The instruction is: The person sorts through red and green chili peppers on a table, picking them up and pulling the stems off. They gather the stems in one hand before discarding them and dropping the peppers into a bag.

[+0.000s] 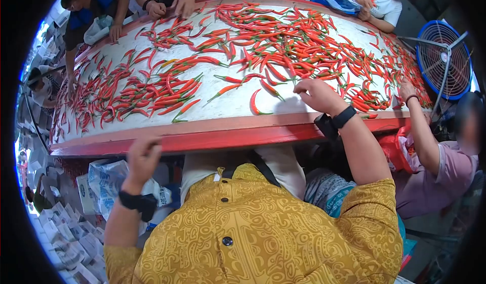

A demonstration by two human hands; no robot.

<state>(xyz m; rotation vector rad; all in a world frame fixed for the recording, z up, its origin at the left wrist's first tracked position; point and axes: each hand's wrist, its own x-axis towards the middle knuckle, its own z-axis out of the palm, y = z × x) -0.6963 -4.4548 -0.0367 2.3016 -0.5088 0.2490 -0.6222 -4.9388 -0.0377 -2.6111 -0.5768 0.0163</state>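
Observation:
Red chili peppers [298, 46] with green stems lie spread in heaps over a long white tabletop [202, 117]. My right hand [321, 95] is above the near side of the table, at the lower edge of the large heap. Its fingers are curled down and together; whatever they hold, if anything, is hidden. A single curved chili [254, 103] lies to the left of that hand. My left hand [144, 160] is blurred in front of the table's red edge, apart from the chilies, and its fingers are smeared. Dark bands circle both wrists.
Several people stand around the table; one person's hand [406, 89] is among chilies at the right, and another's hands [172, 5] work across from me. A blue fan [444, 58] stands at the right. Plastic bags [107, 182] sit below the table, and a red bag [397, 149] hangs at its right.

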